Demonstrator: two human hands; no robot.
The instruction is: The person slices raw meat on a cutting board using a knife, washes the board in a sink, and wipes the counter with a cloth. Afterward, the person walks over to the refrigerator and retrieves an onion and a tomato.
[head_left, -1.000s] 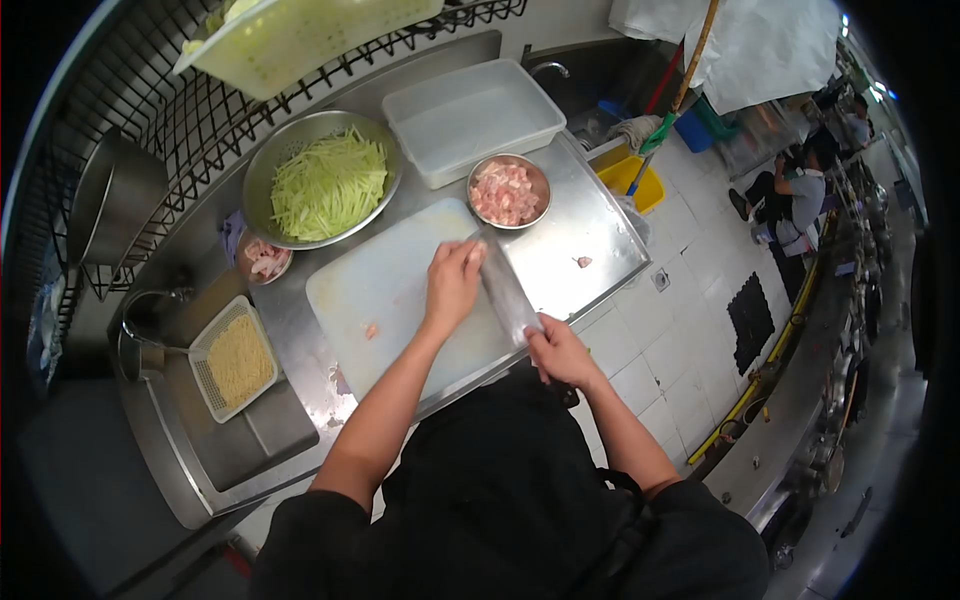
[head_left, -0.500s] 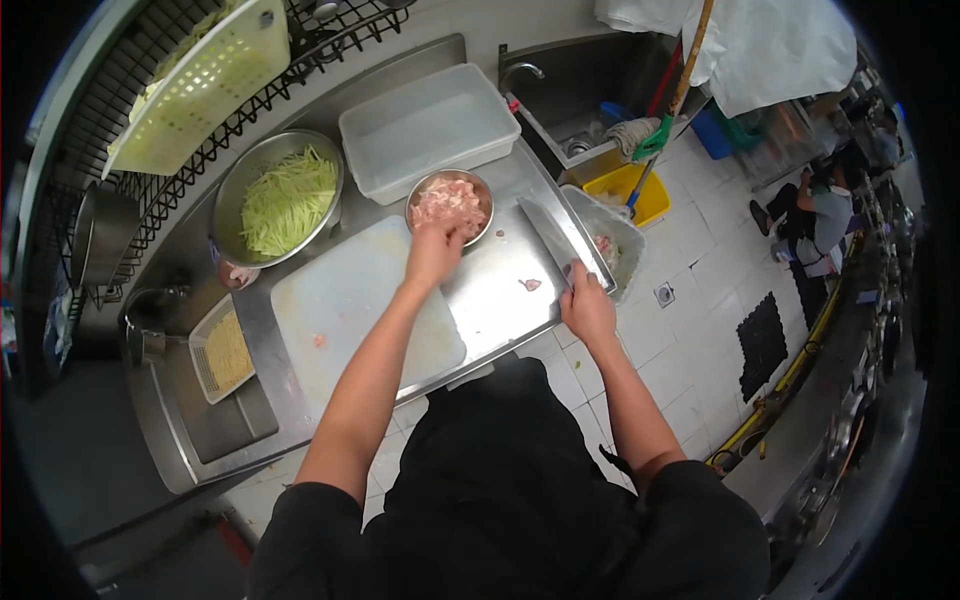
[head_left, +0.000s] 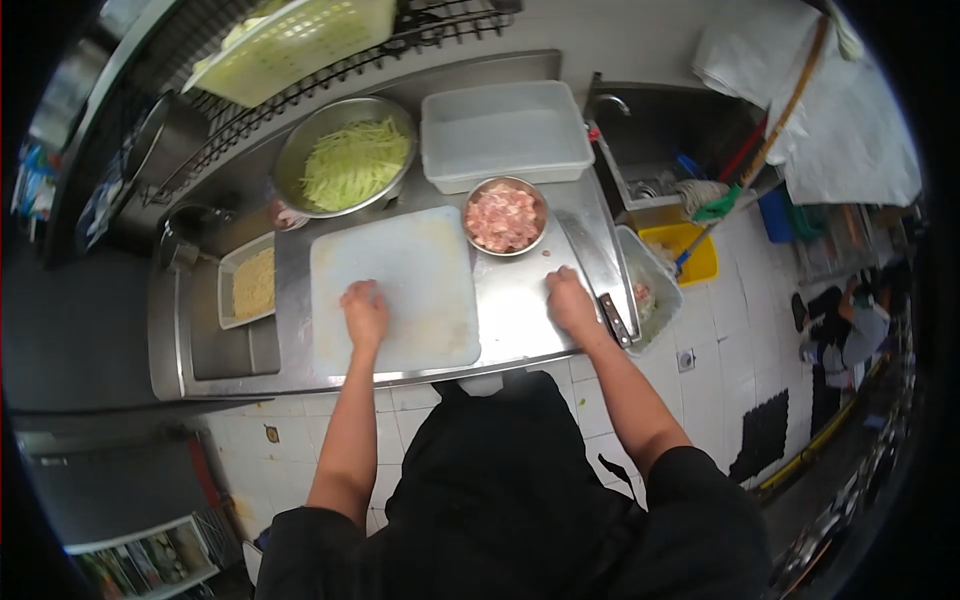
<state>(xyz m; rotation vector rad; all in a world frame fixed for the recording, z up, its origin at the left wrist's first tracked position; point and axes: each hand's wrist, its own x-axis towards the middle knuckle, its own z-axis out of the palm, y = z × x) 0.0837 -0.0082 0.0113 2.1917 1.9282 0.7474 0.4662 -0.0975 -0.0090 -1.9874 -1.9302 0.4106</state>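
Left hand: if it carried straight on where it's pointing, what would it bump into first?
The left hand would probably meet the steel bowl of green shreds beyond the cutting board, though the hand's height is unclear.

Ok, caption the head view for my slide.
Left hand over cutting board, right hand beside knife, raw meat in bowl beyond.

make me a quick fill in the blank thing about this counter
The left hand is over the white cutting ____.
Compared with the right hand, the left is ____ from the knife.
The small bowl next to the plastic tub holds raw pink ____.
The shreds in the large metal bowl are ____ in colour.

Missing words: board; farther; meat; green.
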